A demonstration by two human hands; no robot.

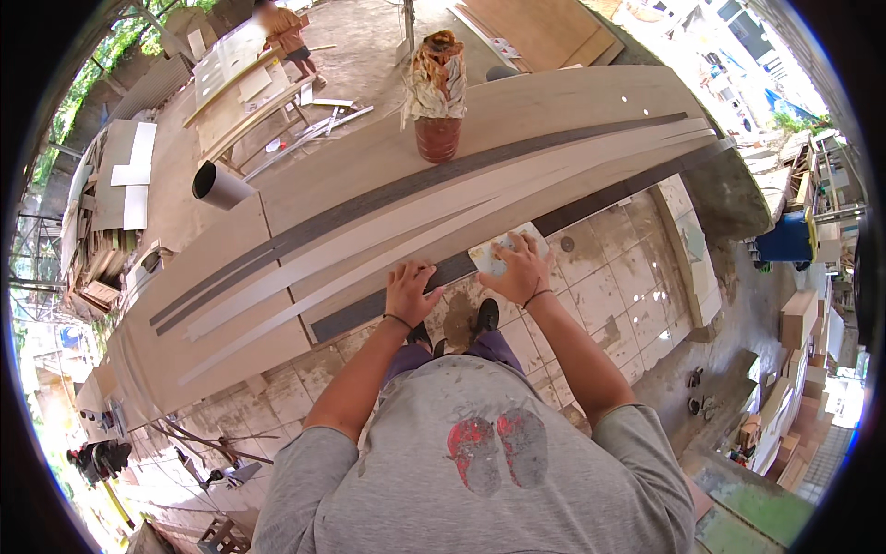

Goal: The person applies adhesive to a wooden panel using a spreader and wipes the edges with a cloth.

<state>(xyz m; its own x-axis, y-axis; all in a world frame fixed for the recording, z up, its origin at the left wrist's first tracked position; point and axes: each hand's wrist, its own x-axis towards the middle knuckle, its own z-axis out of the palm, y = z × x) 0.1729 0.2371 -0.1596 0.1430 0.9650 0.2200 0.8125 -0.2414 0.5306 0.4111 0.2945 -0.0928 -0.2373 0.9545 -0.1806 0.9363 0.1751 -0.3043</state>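
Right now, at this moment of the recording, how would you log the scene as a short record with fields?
Left hand: fingers on the dark grey strip along the panel's near edge
Right hand: fingers spread over a pale, stained flat piece; grip unclear
Work surface: long brown panel
On panel: pale long strips lying lengthwise
Beyond strips: reddish-brown container, upright, topped with stained, crumpled material
Underfoot: tiled floor, stained
Background: person in an orange top beside a worktable
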